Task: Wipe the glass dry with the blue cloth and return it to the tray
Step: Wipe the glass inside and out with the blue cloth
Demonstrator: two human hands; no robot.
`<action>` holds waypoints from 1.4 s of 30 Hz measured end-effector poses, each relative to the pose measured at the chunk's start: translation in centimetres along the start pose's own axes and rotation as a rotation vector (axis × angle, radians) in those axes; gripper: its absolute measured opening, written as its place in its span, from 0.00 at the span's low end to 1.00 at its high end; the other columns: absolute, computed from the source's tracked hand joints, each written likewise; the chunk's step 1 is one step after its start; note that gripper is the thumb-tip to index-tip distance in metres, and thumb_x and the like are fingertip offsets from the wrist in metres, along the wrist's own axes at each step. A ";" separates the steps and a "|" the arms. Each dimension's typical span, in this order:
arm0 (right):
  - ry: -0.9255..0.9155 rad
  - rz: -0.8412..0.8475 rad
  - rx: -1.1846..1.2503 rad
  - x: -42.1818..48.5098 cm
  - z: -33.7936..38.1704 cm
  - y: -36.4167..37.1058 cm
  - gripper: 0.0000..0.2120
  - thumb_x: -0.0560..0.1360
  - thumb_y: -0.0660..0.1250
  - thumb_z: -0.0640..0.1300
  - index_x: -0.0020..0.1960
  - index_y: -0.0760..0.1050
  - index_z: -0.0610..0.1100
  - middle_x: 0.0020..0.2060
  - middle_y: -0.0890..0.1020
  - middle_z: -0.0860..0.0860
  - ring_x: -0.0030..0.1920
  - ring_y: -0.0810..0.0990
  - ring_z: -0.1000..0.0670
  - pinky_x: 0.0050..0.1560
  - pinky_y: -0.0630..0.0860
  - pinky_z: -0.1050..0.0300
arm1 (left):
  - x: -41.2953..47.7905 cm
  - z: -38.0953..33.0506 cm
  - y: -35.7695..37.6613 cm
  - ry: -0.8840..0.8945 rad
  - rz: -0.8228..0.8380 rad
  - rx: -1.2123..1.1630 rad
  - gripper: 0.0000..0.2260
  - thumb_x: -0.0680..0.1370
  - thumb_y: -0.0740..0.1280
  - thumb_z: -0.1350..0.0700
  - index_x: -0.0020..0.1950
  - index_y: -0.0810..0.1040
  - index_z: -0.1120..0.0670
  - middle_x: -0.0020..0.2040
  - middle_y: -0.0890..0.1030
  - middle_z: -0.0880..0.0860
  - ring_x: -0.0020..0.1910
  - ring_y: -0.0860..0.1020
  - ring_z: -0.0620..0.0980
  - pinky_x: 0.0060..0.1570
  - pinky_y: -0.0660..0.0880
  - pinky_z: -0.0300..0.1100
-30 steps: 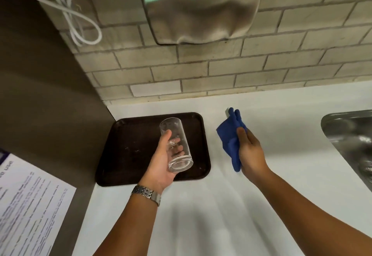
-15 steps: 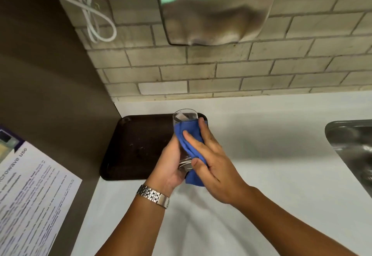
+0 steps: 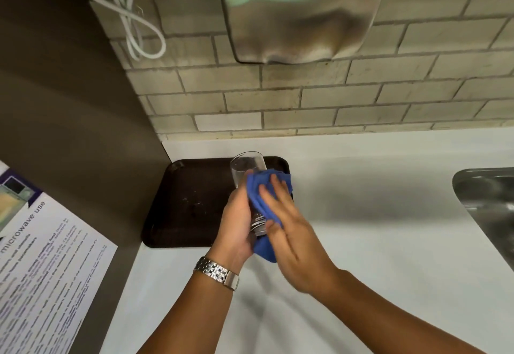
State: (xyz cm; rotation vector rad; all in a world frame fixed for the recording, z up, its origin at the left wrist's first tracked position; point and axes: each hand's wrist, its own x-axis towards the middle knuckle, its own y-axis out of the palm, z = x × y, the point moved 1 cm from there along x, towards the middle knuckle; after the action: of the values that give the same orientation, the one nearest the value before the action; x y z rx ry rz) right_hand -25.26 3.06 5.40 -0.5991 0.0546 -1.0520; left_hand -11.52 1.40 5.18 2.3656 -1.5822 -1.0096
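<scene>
The left hand (image 3: pixel 236 223) grips the glass (image 3: pixel 246 170) over the tray's (image 3: pixel 189 203) right edge; the right hand (image 3: pixel 292 239) presses the blue cloth (image 3: pixel 257 189) on it. Bare table (image 3: pixel 361 214) lies rightward. The hand dryer (image 3: pixel 300 11) reads "AIKE".

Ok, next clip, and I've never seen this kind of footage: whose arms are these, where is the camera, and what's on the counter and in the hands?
There is no machine here: a person wears one wide-angle camera on the head, looking down at their own two bare arms. The left hand, with a metal watch on its wrist, grips a clear glass above a dark tray. The right hand presses a blue cloth against the side of the glass. The tray sits on a white counter in the corner by a tiled wall. A steel sink shows at the right edge, a metal hand dryer hangs on the wall, and a printed microwave notice is at the left.
</scene>
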 end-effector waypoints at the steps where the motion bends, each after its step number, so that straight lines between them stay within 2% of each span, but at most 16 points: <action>1: -0.073 0.032 -0.085 -0.5 -0.3 0.3 0.28 0.88 0.54 0.48 0.87 0.55 0.57 0.88 0.51 0.61 0.87 0.46 0.56 0.85 0.48 0.61 | 0.7 0.4 -0.5 0.012 0.005 0.015 0.18 0.93 0.58 0.53 0.56 0.86 0.58 0.41 0.93 0.49 0.46 0.89 0.51 0.37 0.85 0.34; 3: -0.076 0.031 -0.046 -0.7 -0.8 0.1 0.27 0.88 0.55 0.47 0.86 0.55 0.57 0.87 0.52 0.61 0.87 0.48 0.57 0.85 0.50 0.61 | 0.4 0.5 -0.7 0.031 -0.002 0.062 0.15 0.92 0.60 0.48 0.59 0.85 0.53 0.42 0.94 0.46 0.44 0.92 0.46 0.38 0.87 0.38; 6: 0.106 -0.068 0.166 0.0 -0.1 -0.7 0.25 0.87 0.54 0.49 0.83 0.56 0.63 0.86 0.60 0.60 0.85 0.56 0.60 0.86 0.57 0.50 | -0.8 0.0 0.0 0.033 0.031 0.052 0.21 0.86 0.71 0.41 0.70 0.86 0.55 0.61 0.92 0.59 0.60 0.91 0.58 0.59 0.88 0.53; 8: 0.029 -0.034 0.062 -0.2 0.4 -0.6 0.26 0.88 0.54 0.50 0.85 0.56 0.59 0.87 0.57 0.60 0.86 0.52 0.59 0.86 0.53 0.56 | -0.6 0.4 -0.4 0.049 0.012 0.026 0.17 0.89 0.67 0.44 0.62 0.92 0.51 0.57 0.93 0.57 0.55 0.93 0.54 0.52 0.89 0.48; 10: -0.109 0.023 -0.067 -0.6 0.2 -0.4 0.27 0.88 0.54 0.48 0.86 0.55 0.55 0.87 0.53 0.61 0.87 0.48 0.57 0.85 0.49 0.62 | -0.1 0.7 -0.9 0.052 0.011 0.016 0.21 0.91 0.61 0.48 0.53 0.94 0.47 0.52 0.94 0.53 0.46 0.93 0.46 0.41 0.88 0.41; 13: 0.027 -0.056 0.151 0.0 0.2 -1.1 0.26 0.87 0.55 0.48 0.83 0.57 0.61 0.87 0.59 0.58 0.86 0.55 0.58 0.86 0.55 0.53 | -0.2 0.3 -0.6 0.056 -0.030 0.071 0.18 0.88 0.67 0.41 0.62 0.90 0.52 0.58 0.93 0.61 0.47 0.93 0.51 0.43 0.88 0.46; 15: 0.099 -0.098 0.188 0.0 0.6 -1.3 0.25 0.87 0.54 0.51 0.84 0.58 0.60 0.86 0.61 0.58 0.86 0.57 0.58 0.86 0.57 0.49 | -0.5 0.2 -0.3 0.024 -0.005 0.041 0.20 0.86 0.68 0.40 0.64 0.90 0.53 0.55 0.93 0.60 0.46 0.93 0.54 0.40 0.88 0.45; 18: -0.117 0.011 -0.076 -1.0 0.5 -0.7 0.27 0.88 0.54 0.47 0.86 0.59 0.51 0.87 0.56 0.57 0.87 0.49 0.55 0.86 0.50 0.58 | -0.3 0.8 -0.9 -0.005 0.005 -0.006 0.17 0.92 0.60 0.47 0.66 0.86 0.52 0.44 0.94 0.49 0.37 0.92 0.44 0.32 0.86 0.39; 20: -0.101 0.004 -0.034 -0.5 0.0 -1.0 0.26 0.88 0.55 0.45 0.85 0.60 0.51 0.87 0.57 0.56 0.87 0.51 0.55 0.86 0.51 0.57 | -0.5 1.0 -0.7 -0.037 -0.003 0.018 0.19 0.92 0.58 0.46 0.61 0.88 0.52 0.50 0.94 0.50 0.39 0.92 0.45 0.34 0.87 0.40; 22: 0.039 -0.091 0.122 0.7 0.2 -1.9 0.25 0.87 0.55 0.46 0.83 0.60 0.59 0.87 0.60 0.56 0.86 0.56 0.58 0.85 0.58 0.54 | -0.8 1.0 -0.1 -0.060 0.065 0.048 0.23 0.89 0.62 0.40 0.63 0.91 0.54 0.55 0.94 0.58 0.45 0.93 0.52 0.39 0.88 0.44; 26: 0.029 -0.015 0.060 1.2 -0.2 -2.7 0.27 0.85 0.54 0.52 0.81 0.59 0.71 0.87 0.55 0.59 0.83 0.54 0.67 0.78 0.58 0.73 | -0.9 1.1 0.4 -0.030 0.088 0.110 0.25 0.85 0.66 0.35 0.67 0.90 0.51 0.61 0.92 0.60 0.52 0.93 0.58 0.44 0.88 0.48; 29: 0.036 0.019 0.074 1.8 -1.3 -3.9 0.29 0.87 0.55 0.44 0.79 0.58 0.73 0.88 0.54 0.57 0.86 0.53 0.61 0.85 0.59 0.57 | -0.6 1.2 0.3 0.037 0.050 0.206 0.22 0.84 0.70 0.36 0.71 0.86 0.49 0.60 0.92 0.59 0.53 0.93 0.59 0.45 0.88 0.50; 31: 0.047 -0.009 0.054 2.4 -1.3 -4.7 0.31 0.87 0.56 0.38 0.80 0.58 0.70 0.87 0.55 0.56 0.86 0.52 0.61 0.86 0.57 0.51 | -0.8 1.2 0.6 0.120 0.032 0.285 0.23 0.80 0.72 0.35 0.70 0.82 0.45 0.57 0.93 0.55 0.53 0.93 0.55 0.45 0.89 0.49; 34: -0.122 0.099 -0.216 2.5 -1.0 -5.3 0.32 0.84 0.57 0.39 0.85 0.58 0.58 0.88 0.52 0.55 0.87 0.46 0.60 0.84 0.50 0.64 | -1.3 1.4 0.9 0.205 0.041 0.340 0.25 0.75 0.74 0.33 0.68 0.82 0.43 0.56 0.93 0.50 0.54 0.93 0.52 0.55 0.89 0.54; 38: -0.123 0.057 -0.338 3.3 -1.2 -6.9 0.33 0.83 0.61 0.36 0.86 0.59 0.47 0.88 0.55 0.50 0.88 0.51 0.49 0.86 0.54 0.54 | -1.4 1.6 1.0 0.282 0.062 0.401 0.22 0.74 0.73 0.33 0.66 0.83 0.37 0.58 0.92 0.46 0.58 0.91 0.47 0.61 0.86 0.50; 42: -0.335 0.070 -0.551 2.7 -1.3 -6.5 0.29 0.82 0.61 0.37 0.83 0.65 0.37 0.84 0.64 0.40 0.86 0.57 0.39 0.86 0.57 0.50 | -1.3 1.4 0.8 0.314 0.066 0.453 0.23 0.76 0.72 0.32 0.68 0.83 0.39 0.61 0.91 0.46 0.60 0.90 0.45 0.61 0.85 0.48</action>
State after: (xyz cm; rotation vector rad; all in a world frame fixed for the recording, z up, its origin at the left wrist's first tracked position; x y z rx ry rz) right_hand -29.54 -2.03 8.08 -1.2578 0.0716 -0.8538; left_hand -13.30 2.51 5.05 2.5544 -1.8945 -0.2585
